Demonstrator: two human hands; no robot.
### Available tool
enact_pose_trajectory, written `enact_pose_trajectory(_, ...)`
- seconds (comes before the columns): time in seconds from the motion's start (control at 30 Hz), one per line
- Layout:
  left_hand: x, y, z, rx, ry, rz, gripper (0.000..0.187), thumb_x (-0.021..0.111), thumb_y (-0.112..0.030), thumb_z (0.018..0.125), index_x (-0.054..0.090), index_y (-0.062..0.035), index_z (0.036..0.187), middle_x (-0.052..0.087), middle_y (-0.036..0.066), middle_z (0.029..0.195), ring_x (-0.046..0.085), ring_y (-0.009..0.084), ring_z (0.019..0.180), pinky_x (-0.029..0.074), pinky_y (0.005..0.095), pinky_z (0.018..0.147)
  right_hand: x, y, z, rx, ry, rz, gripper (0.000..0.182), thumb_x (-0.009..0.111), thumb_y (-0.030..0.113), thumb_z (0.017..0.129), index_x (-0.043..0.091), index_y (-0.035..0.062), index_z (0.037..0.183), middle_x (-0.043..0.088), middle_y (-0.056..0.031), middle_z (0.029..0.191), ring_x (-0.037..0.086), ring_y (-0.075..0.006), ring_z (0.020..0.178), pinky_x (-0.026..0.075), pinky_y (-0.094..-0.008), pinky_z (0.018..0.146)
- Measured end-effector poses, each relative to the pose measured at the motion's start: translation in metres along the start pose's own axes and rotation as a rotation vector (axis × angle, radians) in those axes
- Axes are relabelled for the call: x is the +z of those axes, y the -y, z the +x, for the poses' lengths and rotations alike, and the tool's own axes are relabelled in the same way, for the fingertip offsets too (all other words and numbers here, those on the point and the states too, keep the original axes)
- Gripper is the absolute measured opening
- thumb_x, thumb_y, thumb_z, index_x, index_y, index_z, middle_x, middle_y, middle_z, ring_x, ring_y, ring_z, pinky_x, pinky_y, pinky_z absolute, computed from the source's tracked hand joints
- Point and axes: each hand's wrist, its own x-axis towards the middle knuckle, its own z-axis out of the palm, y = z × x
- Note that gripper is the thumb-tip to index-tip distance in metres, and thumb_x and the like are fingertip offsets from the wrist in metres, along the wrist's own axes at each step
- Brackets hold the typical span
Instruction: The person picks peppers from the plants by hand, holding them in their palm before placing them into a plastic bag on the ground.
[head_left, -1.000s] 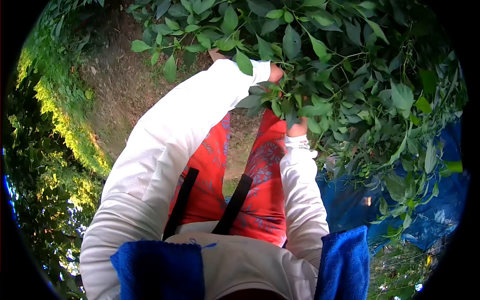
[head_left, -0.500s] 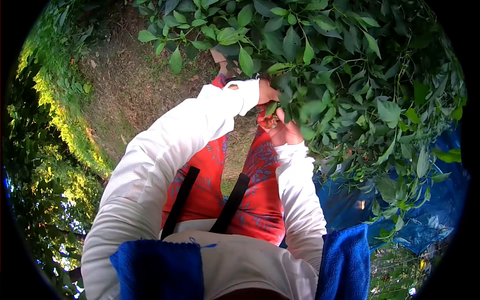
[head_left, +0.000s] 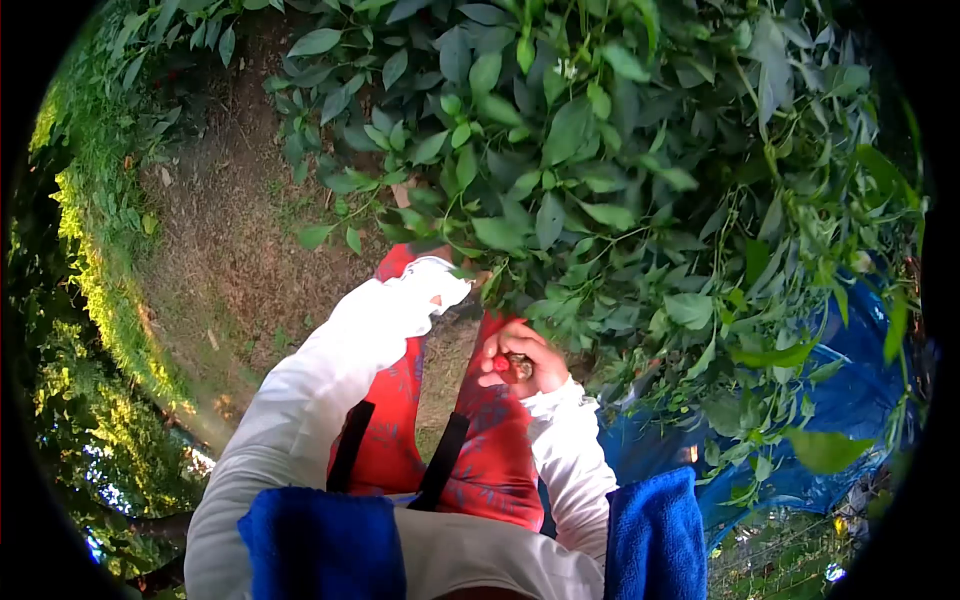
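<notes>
My right hand (head_left: 540,356) is curled, palm up, in front of the red patterned trousers (head_left: 490,460). Cupped in its fingers are small red peppers (head_left: 502,365), with something brownish beside them that is too small to make out. My left hand (head_left: 478,287) reaches in at the lower edge of the leafy pepper plant (head_left: 570,140). Leaves cover its fingers, so what it touches is hidden. White sleeves cover both arms.
Dense foliage fills the top and right. A blue tarp (head_left: 650,450) lies under the plants at right. Bare brown soil (head_left: 220,250) stretches along the left, bordered by grass. Blue towel ends (head_left: 655,530) and black straps (head_left: 445,460) hang from my body.
My hands have drawn apart. The right came back toward my body with the red peppers, while the left stays at the leaves. The view has shifted, so the plant appears lower.
</notes>
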Motion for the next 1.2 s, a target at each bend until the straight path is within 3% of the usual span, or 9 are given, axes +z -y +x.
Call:
enact_pose_trajectory(0.13, -0.086, -0.012, -0.077, 0.485, -0.632, -0.832, 0.040, 0.063, -0.028, 0.074, 0.054, -0.0034, 0.105, 0.061, 0.005, 0.088, 0.057, 0.0255, 0.065, 0.047, 0.0360, 0.066, 0.088, 0.073, -0.020, -0.306, 0.406, -0.350, 0.012, 0.049, 0.003, 0.078, 0.045, 0.0024, 0.089, 0.053, -0.0112, 0.083, 0.056, -0.0160, 0.071, 0.048, -0.0288, 0.063)
enact_pose_trajectory(0.23, -0.164, -0.026, -0.060, 0.559, -1.296, -0.702, 0.042, 0.062, -0.019, 0.074, 0.049, -0.0023, 0.110, 0.053, 0.010, 0.104, 0.054, 0.0214, 0.089, 0.044, 0.0371, 0.076, 0.193, 0.104, -0.021, -0.399, 0.466, -0.769, 0.035, 0.050, -0.002, 0.068, 0.046, -0.0017, 0.102, 0.056, -0.0159, 0.089, 0.058, -0.0173, 0.063, 0.045, -0.0252, 0.053)
enact_pose_trajectory(0.33, -0.174, -0.042, 0.028, 0.516, -1.121, -0.259, 0.039, 0.060, -0.019, 0.074, 0.051, -0.0034, 0.109, 0.052, 0.011, 0.107, 0.052, 0.0244, 0.092, 0.043, 0.0380, 0.079, 0.246, 0.122, 0.039, -0.680, 0.552, -1.025, 0.048, 0.046, 0.002, 0.072, 0.038, -0.0014, 0.119, 0.050, -0.0141, 0.111, 0.057, -0.0152, 0.065, 0.044, -0.0230, 0.053)
enact_pose_trajectory(0.57, -0.079, -0.108, 0.079, 0.846, -0.660, 0.029, 0.033, 0.053, -0.019, 0.074, 0.054, -0.0060, 0.105, 0.049, 0.014, 0.113, 0.047, 0.0317, 0.099, 0.040, 0.0401, 0.085, 0.209, 0.273, 0.048, -1.286, -0.449, -0.513, 0.035, 0.048, 0.008, 0.079, 0.043, 0.0000, 0.113, 0.055, -0.0126, 0.099, 0.061, -0.0222, 0.073, 0.052, -0.0311, 0.052)
enact_pose_trajectory(0.73, -0.057, -0.084, 0.045, 0.888, -0.650, -0.160, 0.018, 0.053, -0.015, 0.076, 0.059, -0.0103, 0.093, 0.043, 0.007, 0.118, 0.044, 0.0233, 0.106, 0.045, 0.0360, 0.081, 0.095, 0.340, 0.026, -1.159, -0.631, -0.341, 0.030, 0.049, 0.007, 0.076, 0.051, -0.0032, 0.104, 0.056, -0.0119, 0.101, 0.059, -0.0223, 0.080, 0.049, -0.0292, 0.056)
enact_pose_trajectory(0.87, -0.052, -0.068, 0.041, 0.950, -0.773, -0.088, 0.019, 0.054, -0.012, 0.071, 0.060, -0.0098, 0.089, 0.046, 0.007, 0.112, 0.044, 0.0253, 0.104, 0.044, 0.0351, 0.083, 0.103, 0.310, 0.071, -1.121, -1.034, -0.946, 0.042, 0.055, 0.003, 0.069, 0.051, 0.0009, 0.111, 0.057, -0.0120, 0.102, 0.058, -0.0223, 0.084, 0.048, -0.0302, 0.066)
enact_pose_trajectory(0.93, -0.063, -0.065, 0.031, 0.934, -0.821, -0.134, 0.022, 0.054, -0.009, 0.069, 0.058, -0.0077, 0.090, 0.049, 0.010, 0.108, 0.047, 0.0267, 0.101, 0.044, 0.0360, 0.081, 0.092, 0.310, 0.094, -1.208, -0.438, -1.330, 0.049, 0.054, 0.006, 0.069, 0.046, 0.0016, 0.117, 0.055, -0.0143, 0.109, 0.053, -0.0244, 0.099, 0.041, -0.0296, 0.086)
enact_pose_trajectory(1.13, -0.196, -0.071, 0.018, 1.067, -1.148, -0.386, 0.031, 0.051, -0.005, 0.070, 0.055, -0.0076, 0.101, 0.050, 0.013, 0.110, 0.046, 0.0296, 0.104, 0.040, 0.0366, 0.086, 0.106, 0.287, 0.103, -0.521, -0.680, -2.183, 0.046, 0.051, 0.015, 0.073, 0.046, 0.0062, 0.118, 0.048, -0.0174, 0.117, 0.046, -0.0326, 0.108, 0.037, -0.0364, 0.091)
enact_pose_trajectory(1.2, -0.228, -0.091, 0.035, 0.993, -1.189, 0.070, 0.036, 0.052, -0.013, 0.073, 0.051, -0.0097, 0.109, 0.050, 0.012, 0.113, 0.040, 0.0298, 0.113, 0.029, 0.0434, 0.097, 0.076, 0.279, 0.111, -0.765, -0.630, -2.547, 0.042, 0.049, 0.017, 0.076, 0.047, 0.0079, 0.117, 0.050, -0.0189, 0.114, 0.048, -0.0330, 0.104, 0.039, -0.0371, 0.089)
